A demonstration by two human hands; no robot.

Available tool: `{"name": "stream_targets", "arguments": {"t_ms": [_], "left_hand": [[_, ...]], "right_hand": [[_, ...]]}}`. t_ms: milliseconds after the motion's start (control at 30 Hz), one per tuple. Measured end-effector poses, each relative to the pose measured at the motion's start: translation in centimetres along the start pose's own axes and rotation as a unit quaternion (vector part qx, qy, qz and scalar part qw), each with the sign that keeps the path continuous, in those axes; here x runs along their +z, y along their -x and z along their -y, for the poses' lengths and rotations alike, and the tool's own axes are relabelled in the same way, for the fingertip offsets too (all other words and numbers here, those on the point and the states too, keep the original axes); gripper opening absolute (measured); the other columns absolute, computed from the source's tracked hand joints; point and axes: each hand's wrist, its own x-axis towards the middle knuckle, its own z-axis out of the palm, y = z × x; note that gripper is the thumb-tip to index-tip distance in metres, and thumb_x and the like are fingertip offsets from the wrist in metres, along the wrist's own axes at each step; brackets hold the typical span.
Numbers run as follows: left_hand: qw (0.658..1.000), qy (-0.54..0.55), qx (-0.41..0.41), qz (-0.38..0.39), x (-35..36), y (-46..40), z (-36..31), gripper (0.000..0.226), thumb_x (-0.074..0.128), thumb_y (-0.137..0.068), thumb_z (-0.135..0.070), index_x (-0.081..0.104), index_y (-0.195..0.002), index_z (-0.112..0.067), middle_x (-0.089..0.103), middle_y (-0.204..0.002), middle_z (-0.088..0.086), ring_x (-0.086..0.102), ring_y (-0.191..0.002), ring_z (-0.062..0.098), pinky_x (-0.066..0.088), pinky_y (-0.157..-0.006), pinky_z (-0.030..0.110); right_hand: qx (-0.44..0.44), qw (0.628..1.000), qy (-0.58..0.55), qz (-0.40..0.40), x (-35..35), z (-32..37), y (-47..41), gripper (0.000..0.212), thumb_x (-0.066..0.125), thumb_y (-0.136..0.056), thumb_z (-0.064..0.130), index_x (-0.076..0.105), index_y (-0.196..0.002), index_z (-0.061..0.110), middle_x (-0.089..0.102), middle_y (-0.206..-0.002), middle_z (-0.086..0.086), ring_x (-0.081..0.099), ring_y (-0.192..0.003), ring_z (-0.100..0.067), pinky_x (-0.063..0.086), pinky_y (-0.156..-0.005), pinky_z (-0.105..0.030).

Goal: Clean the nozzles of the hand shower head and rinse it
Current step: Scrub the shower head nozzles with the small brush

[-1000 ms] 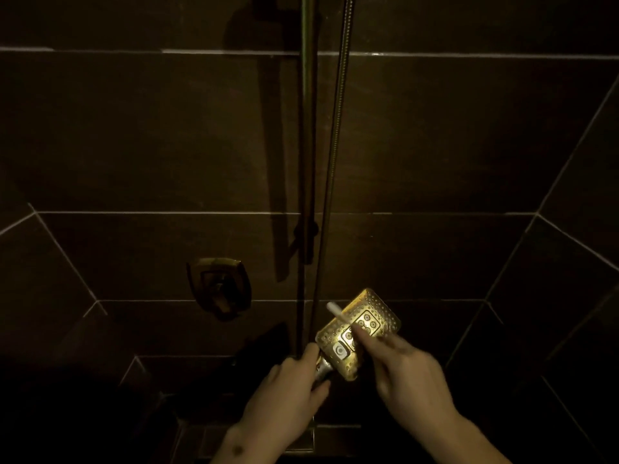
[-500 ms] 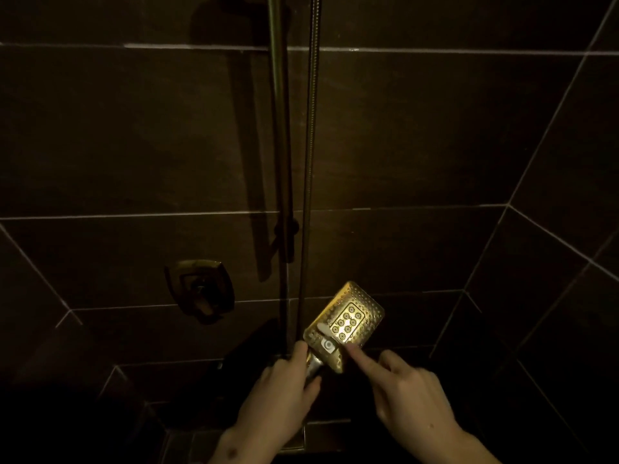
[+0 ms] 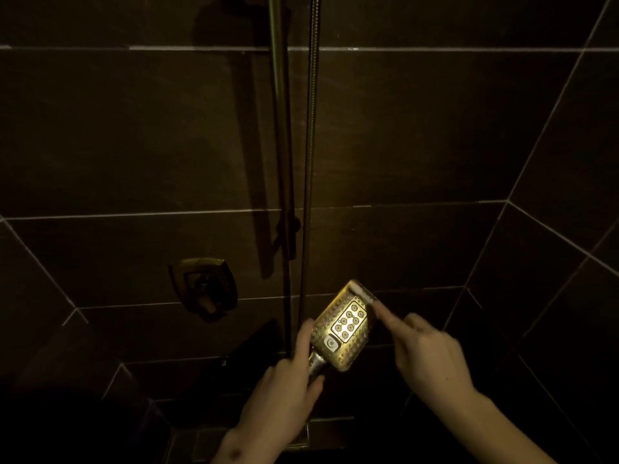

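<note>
Dark tiled wall (image 3: 435, 128) fills the stall, with a slide rail (image 3: 278, 128) and hose (image 3: 311, 145) running down to the hand shower head (image 3: 345, 326) — the landmark here, held low and nozzle-face up, likely so the nozzles catch the light. Below it, the left hand (image 3: 284, 393) has fingers clamped round its handle. Right of it, the right hand (image 3: 432, 353) pinches a small white brush (image 3: 363, 295) laid across the head's far edge.

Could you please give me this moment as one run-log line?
left hand: grips shower head handle | right hand: holds small white brush on head's far edge | water: none visible
</note>
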Motion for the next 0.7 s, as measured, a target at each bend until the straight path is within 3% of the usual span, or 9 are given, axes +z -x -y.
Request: {"name": "stream_targets", "arguments": {"t_ms": [67, 167, 233, 300, 367, 400, 467, 567, 700], "left_hand": [[1.0, 0.0, 0.002, -0.008, 0.0, 0.1, -0.1, 0.094, 0.064, -0.097, -0.035, -0.012, -0.148, -0.053, 0.069, -0.124, -0.007, 0.069, -0.101, 0.007, 0.059, -0.088, 0.032], [1.0, 0.001, -0.012, -0.006, -0.1, 0.0, -0.2, 0.088, 0.065, -0.097, -0.035, -0.005, -0.15, -0.048, 0.067, -0.128, -0.006, 0.068, -0.104, 0.006, 0.057, -0.087, 0.027], [1.0, 0.004, -0.016, -0.005, -0.1, 0.1, -0.2, 0.08, 0.065, -0.097, -0.035, 0.003, -0.147, -0.046, 0.066, -0.13, -0.006, 0.067, -0.106, 0.007, 0.057, -0.088, 0.026], [1.0, 0.003, -0.01, -0.011, -0.2, 0.4, -0.3, 0.072, 0.064, -0.097, -0.035, 0.009, -0.143, -0.045, 0.067, -0.126, -0.007, 0.068, -0.103, 0.007, 0.057, -0.085, 0.027], [1.0, -0.009, -0.005, -0.016, -0.2, 0.5, -0.4, 0.071, 0.063, -0.097, -0.036, 0.01, -0.144, -0.043, 0.069, -0.122, -0.007, 0.069, -0.099, 0.008, 0.058, -0.082, 0.028], [1.0, -0.015, -0.002, -0.022, -0.2, 0.4, -0.3, 0.072, 0.063, -0.097, -0.037, 0.008, -0.145, -0.043, 0.069, -0.121, -0.006, 0.069, -0.098, 0.009, 0.058, -0.08, 0.028], [0.999, -0.026, 0.003, -0.033, -0.3, 0.4, -0.2, 0.073, 0.062, -0.098, -0.039, 0.007, -0.146, -0.041, 0.069, -0.121, -0.005, 0.069, -0.098, 0.01, 0.056, -0.078, 0.025], [0.999, -0.042, 0.008, -0.03, -0.6, 0.6, 0.0, 0.073, 0.061, -0.098, -0.04, 0.007, -0.146, -0.042, 0.069, -0.12, -0.006, 0.069, -0.098, 0.009, 0.054, -0.077, 0.023], [0.999, -0.025, -0.007, -0.021, -0.7, 0.1, -0.1, 0.073, 0.062, -0.098, -0.039, 0.008, -0.147, -0.042, 0.068, -0.122, -0.006, 0.068, -0.094, 0.008, 0.051, -0.07, 0.018]], "right_hand": [[0.012, 1.0, -0.008, -0.001, -0.4, 0.0, -0.1, 0.08, 0.065, -0.086, 0.017, 0.019, -0.146, 0.043, 0.047, -0.079, 0.009, 0.037, -0.044, -0.004, 0.037, -0.039, -0.018], [-0.113, 0.992, -0.007, 0.047, 0.8, 2.0, 2.3, 0.091, 0.081, -0.068, 0.022, 0.036, -0.146, 0.035, 0.056, -0.076, 0.009, 0.028, -0.043, -0.002, 0.025, -0.041, -0.012], [-0.152, 0.987, 0.031, 0.051, 1.4, 2.4, 3.0, 0.095, 0.085, -0.061, 0.026, 0.039, -0.143, 0.034, 0.057, -0.075, 0.009, 0.024, -0.043, -0.002, 0.023, -0.039, -0.012], [-0.091, 0.995, 0.028, 0.033, 0.8, 1.4, 1.6, 0.089, 0.079, -0.072, 0.022, 0.033, -0.146, 0.039, 0.059, -0.08, 0.006, 0.03, -0.04, -0.003, 0.031, -0.036, -0.015], [-0.017, 0.999, 0.03, -0.015, -0.6, -0.1, -0.5, 0.073, 0.061, -0.09, 0.019, 0.025, -0.149, 0.043, 0.064, -0.099, 0.0, 0.045, -0.045, -0.004, 0.045, -0.043, -0.018], [0.004, 1.0, 0.015, -0.026, -0.9, -0.5, -0.9, 0.066, 0.053, -0.095, 0.02, 0.023, -0.15, 0.042, 0.063, -0.105, -0.001, 0.048, -0.049, -0.004, 0.046, -0.047, -0.017], [0.013, 0.999, -0.021, -0.029, -0.6, -0.4, -0.7, 0.064, 0.046, -0.098, 0.02, 0.018, -0.152, 0.037, 0.056, -0.098, 0.005, 0.048, -0.054, -0.005, 0.043, -0.049, -0.016], [0.025, 0.999, -0.045, 0.002, -1.0, -0.1, 0.4, 0.066, 0.051, -0.096, 0.019, 0.021, -0.152, 0.036, 0.049, -0.087, 0.008, 0.047, -0.055, -0.006, 0.043, -0.047, -0.018], [-0.046, 0.999, -0.018, 0.008, -0.4, 0.3, 1.4, 0.079, 0.07, -0.081, 0.015, 0.034, -0.147, 0.037, 0.056, -0.082, 0.007, 0.037, -0.041, -0.003, 0.038, -0.039, -0.015]]}}
